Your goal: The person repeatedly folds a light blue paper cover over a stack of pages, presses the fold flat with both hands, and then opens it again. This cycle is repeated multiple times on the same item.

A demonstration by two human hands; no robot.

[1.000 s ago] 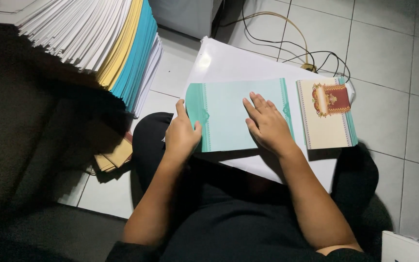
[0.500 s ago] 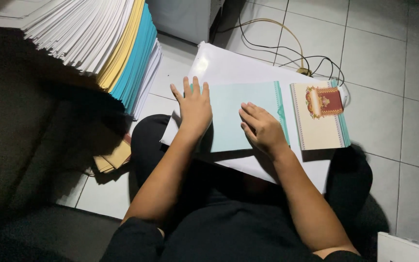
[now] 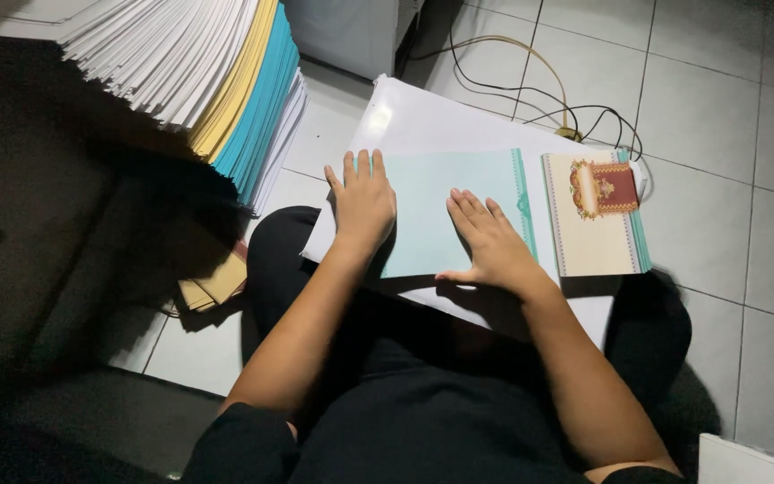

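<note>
1. Pale teal card [image 3: 445, 211], folded flat, lies on a white board [image 3: 423, 121] that rests across the person's lap; its long axis runs left to right across the view, with the patterned teal border at its right-hand end, towards a second card.
2. Left hand [image 3: 365, 202] lies palm down on the card's left end, fingers spread and straight, pointing away from the body; it grips nothing, only presses.
3. Right hand [image 3: 490, 242] lies flat on the card's lower right part, fingers together and extended, thumb out to the side; it too holds nothing.
4. Just beside the teal card, to its right, sits a cream card [image 3: 593, 215] with a red and gold emblem, nearly touching it.
5. Likely trouble: uneven pressure from the two hands could skew the fold or slide the card against the cream one, since the board looks smooth.
6. The board has only the lap beneath it, so a shift of the legs could tip it and send both cards to the tiled floor [image 3: 736, 116].
7. Well to the left, a leaning paper stack [image 3: 199, 72] overhangs; a bump could spill it.
</note>
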